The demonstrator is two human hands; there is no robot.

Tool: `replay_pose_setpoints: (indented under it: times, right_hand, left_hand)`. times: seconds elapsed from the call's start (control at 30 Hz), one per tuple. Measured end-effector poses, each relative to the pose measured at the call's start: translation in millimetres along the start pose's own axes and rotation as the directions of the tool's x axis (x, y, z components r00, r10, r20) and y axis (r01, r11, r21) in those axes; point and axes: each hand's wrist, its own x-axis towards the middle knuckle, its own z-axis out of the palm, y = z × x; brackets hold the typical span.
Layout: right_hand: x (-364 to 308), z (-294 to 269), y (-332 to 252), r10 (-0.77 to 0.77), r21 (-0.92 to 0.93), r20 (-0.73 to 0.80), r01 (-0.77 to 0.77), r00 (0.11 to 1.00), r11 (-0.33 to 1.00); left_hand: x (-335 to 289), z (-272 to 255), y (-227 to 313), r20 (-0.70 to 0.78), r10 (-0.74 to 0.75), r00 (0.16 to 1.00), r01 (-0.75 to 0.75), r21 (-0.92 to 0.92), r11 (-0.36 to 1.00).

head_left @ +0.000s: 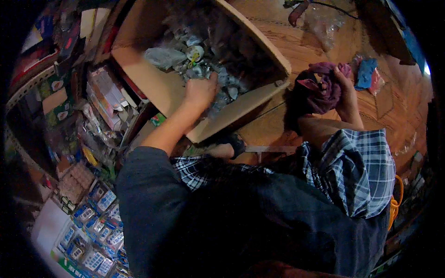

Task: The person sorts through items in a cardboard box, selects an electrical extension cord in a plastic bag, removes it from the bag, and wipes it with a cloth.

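"Hands?"
"The left hand point(201, 91) is curling over plastic point(163, 58) inside the box point(150, 83); what it's gripping I can't tell. The right hand point(347, 92) is clutching a cloth point(325, 96), right of the box."
"Labels?"
"Packets point(105, 200) at lower left are showing markings too small for reading."
"Cloth's direction, long axis?"
"It's bunching; I can't tell."

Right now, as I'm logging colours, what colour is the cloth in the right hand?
The cloth is dark purplish maroon, best seen in the head view.
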Motion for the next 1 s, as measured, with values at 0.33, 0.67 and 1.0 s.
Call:
replay_pose_setpoints:
  times: [0.33,0.67,1.0]
  right_hand:
    - [0,-3,1,0.005,0.014,0.015,-0.005,1.000,1.000]
    - [-4,6,-3,-0.013,-0.001,0.023,0.013,1.000,1.000]
    - [-1,1,0,-0.015,0.022,-0.014,0.015,1.000,1.000]
  left_hand:
    - [-33,-23,-36,-0.048,0.067,0.997,-0.082,-0.638,0.765]
    - [-67,-38,-75,0.062,-0.168,0.984,0.167,-0.651,0.740]
    - [-69,-71,-54,0.239,-0.072,0.968,0.248,-0.882,0.401]
